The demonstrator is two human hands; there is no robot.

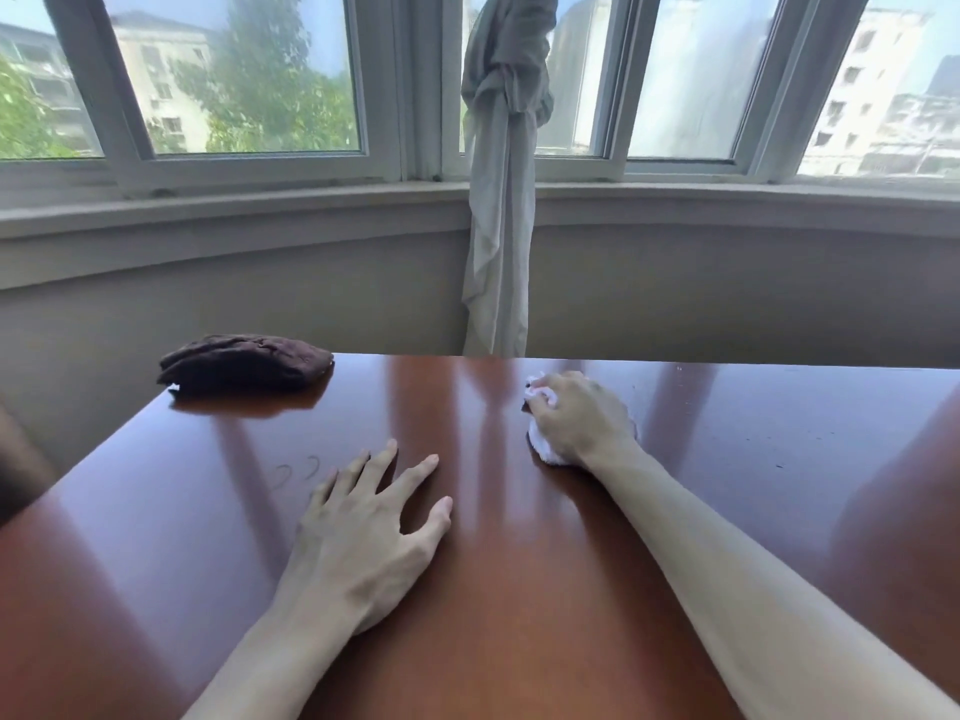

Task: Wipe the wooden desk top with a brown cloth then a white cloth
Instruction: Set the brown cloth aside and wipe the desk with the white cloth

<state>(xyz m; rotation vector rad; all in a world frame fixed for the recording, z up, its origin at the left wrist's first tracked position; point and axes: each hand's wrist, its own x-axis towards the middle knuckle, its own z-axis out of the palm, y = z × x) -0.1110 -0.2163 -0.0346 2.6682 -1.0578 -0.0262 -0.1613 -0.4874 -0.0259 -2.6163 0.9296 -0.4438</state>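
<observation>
The glossy reddish-brown wooden desk top [519,589] fills the lower half of the view. My right hand [579,415] presses a crumpled white cloth [545,449] onto the desk near its far edge, right of centre; most of the cloth is hidden under the palm. My left hand [363,532] lies flat on the desk with its fingers spread, holding nothing. A folded brown cloth [244,363] rests at the desk's far left corner, well apart from both hands.
A knotted grey curtain [501,200] hangs behind the desk's far edge at centre. A curved wall and window sill [260,210] run behind the desk. A dark object [15,459] shows at the left edge.
</observation>
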